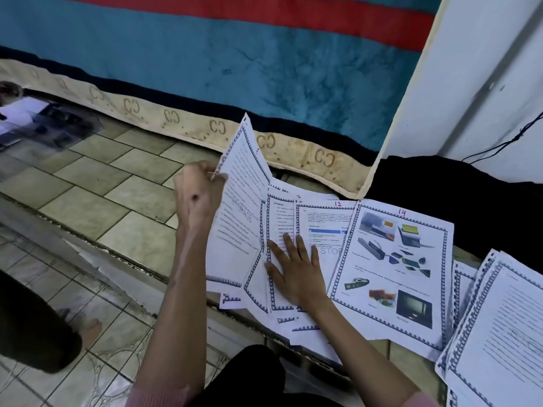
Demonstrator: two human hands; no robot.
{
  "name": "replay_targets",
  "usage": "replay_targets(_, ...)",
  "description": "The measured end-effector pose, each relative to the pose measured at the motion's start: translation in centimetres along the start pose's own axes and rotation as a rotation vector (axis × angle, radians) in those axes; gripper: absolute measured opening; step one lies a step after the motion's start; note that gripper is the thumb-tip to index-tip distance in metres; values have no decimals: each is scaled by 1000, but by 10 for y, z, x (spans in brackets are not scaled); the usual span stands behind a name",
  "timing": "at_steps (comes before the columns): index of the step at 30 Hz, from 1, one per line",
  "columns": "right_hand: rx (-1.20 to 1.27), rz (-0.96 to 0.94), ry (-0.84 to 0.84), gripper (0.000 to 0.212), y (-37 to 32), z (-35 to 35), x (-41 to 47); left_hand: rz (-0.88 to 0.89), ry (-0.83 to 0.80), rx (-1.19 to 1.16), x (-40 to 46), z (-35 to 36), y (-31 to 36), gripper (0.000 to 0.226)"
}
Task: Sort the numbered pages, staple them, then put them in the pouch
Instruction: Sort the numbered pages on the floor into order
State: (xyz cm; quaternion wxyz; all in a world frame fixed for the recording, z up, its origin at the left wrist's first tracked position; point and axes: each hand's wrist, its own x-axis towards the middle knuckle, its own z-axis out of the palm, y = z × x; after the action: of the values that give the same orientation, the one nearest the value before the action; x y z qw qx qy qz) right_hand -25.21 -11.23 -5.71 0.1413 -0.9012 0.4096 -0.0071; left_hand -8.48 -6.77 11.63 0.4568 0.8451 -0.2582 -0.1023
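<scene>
Bare forearms, pink sleeve cuffs (158, 398), dark garment over lap (249, 377)

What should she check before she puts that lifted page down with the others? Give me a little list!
1. Left hand pinches the lifted white page with the blue patterned border by its edge: ok.
2. Number on the lifted page readable: cannot tell; a red mark sits near its top but is blurred.
3. Right hand lies flat on the fanned pages, pinning them: ok.
4. Numbers on laid-out pages visible: ok for the text page marked 12 and the picture page marked 14; others are covered.
5. Second stack of bordered pages sorted: cannot tell.
</scene>
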Motion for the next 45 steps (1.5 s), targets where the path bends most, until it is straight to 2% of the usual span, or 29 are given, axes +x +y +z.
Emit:
replay_targets(2,9,-4,2,88,0,0,0,67,-134,81,-12,4,19,25)
replay_targets(4,23,-2,-4,89,1,1,0,156,-160,131,-27,11,35,22)
replay_targets(8,40,-19,-3,94,0,0,1,373,13,97,-62,11,76,28)
replay_targets(11,144,-34,-50,95,1,-10,1,491,30,-24,-81,1,105,29)
replay_targets(13,330,-43,27,74,8,-24,-2,546,64,-71,-84,-3,117,29)
replay_targets(15,504,-18,219,41,22,-39,-10,569,87,-121,-77,-4,124,28)
replay_targets(16,551,13,337,36,32,-46,-17,562,80,-143,-70,-3,125,28)
replay_targets(18,610,126,522,33,61,-58,-34,544,-1,-197,-53,5,121,28)
replay_targets(21,625,343,691,30,114,-74,-74,495,-186,-293,-36,34,111,31)
replay_targets(25,576,654,892,30,173,-90,-141,308,-517,-289,-48,91,87,21)
replay_targets(27,523,801,933,29,199,-94,-171,205,-699,-253,-59,122,70,25)
replay_targets(29,421,981,928,28,220,-95,-199,107,-821,-209,-69,148,51,29)
replay_targets(32,313,1391,772,29,237,-97,-235,10,-954,-103,-81,177,26,35)
replay_targets(35,420,1645,581,64,241,-102,-257,-47,-1001,-85,-92,197,14,32)
replay_targets(37,500,1684,502,85,241,-103,-262,-50,-981,-81,-94,206,7,32)
replay_targets(39,579,1657,511,95,240,-104,-264,-58,-953,-59,-95,210,3,35)
replay_targets(41,649,1610,544,99,243,-107,-265,-70,-937,-39,-93,211,1,35)
replay_targets(45,712,1538,410,89,253,-114,-275,-100,-958,-58,-92,209,1,33)
